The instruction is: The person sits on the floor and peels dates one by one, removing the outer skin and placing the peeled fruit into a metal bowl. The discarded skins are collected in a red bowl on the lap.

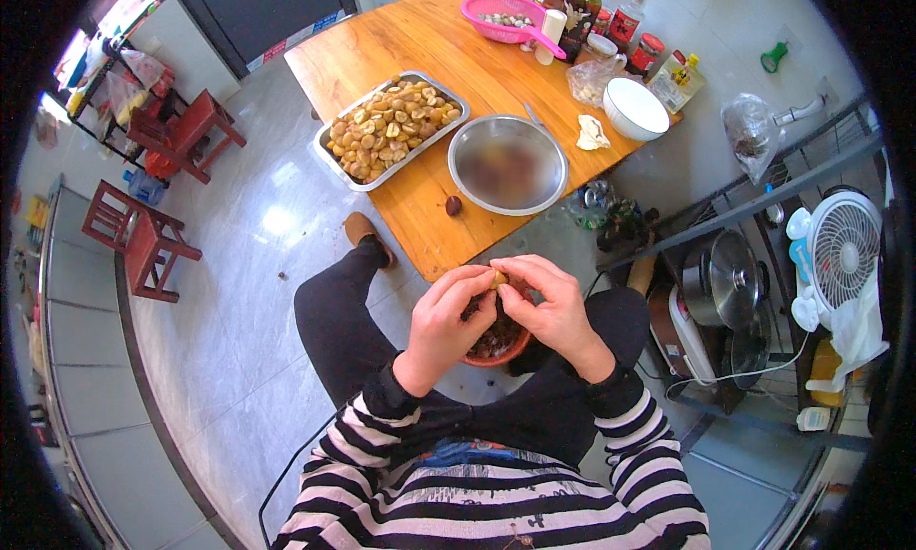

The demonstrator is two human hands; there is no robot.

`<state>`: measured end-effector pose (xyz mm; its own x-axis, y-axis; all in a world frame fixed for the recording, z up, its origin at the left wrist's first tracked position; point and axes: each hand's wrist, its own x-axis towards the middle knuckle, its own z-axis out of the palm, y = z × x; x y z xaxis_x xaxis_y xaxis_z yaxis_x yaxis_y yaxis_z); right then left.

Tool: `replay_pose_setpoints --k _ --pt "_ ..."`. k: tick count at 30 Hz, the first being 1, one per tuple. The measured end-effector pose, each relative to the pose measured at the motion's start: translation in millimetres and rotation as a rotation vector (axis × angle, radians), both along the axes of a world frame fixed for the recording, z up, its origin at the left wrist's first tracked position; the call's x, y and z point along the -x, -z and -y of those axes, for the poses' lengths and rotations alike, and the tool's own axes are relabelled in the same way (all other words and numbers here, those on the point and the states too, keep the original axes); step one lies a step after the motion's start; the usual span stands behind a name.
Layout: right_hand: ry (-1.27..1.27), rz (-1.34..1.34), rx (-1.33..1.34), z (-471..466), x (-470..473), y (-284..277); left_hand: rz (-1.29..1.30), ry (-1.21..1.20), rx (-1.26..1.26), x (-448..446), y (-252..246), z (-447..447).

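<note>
Between the fingertips of my left hand (452, 314) and my right hand (547, 303) is a small yellowish chestnut (499, 279), gripped by both. Below them, between my knees, stands a reddish bucket (501, 357) holding dark peelings, partly hidden by my hands. On the wooden table (422, 242) ahead, a rectangular metal tray (368, 186) is heaped with peeled yellow-brown chestnuts (386, 131). To its right sits a round steel bowl (558, 171), its contents blurred. One dark brown nut (453, 206) lies near the table's front corner.
A pink strainer (494, 33), bottles, jars and a white bowl (635, 110) stand at the table's far right. A knife (533, 113) lies behind the steel bowl. Right of me is a rack with a pot (730, 274) and a white fan (844, 256). Red wooden chairs (147, 242) stand left.
</note>
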<state>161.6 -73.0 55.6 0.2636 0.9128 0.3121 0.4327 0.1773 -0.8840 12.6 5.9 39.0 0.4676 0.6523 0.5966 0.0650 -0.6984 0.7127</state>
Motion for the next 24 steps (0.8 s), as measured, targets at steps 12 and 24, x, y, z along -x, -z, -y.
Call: replay_pose_setpoints --k 12,24 --pt "0.006 -0.402 0.415 -9.1 -25.3 44.4 0.0 0.026 0.389 -1.4 17.7 -18.0" --pt "0.046 0.449 0.417 -31.2 -65.6 109.6 -0.344 -0.004 0.319 8.2 53.8 -96.2"
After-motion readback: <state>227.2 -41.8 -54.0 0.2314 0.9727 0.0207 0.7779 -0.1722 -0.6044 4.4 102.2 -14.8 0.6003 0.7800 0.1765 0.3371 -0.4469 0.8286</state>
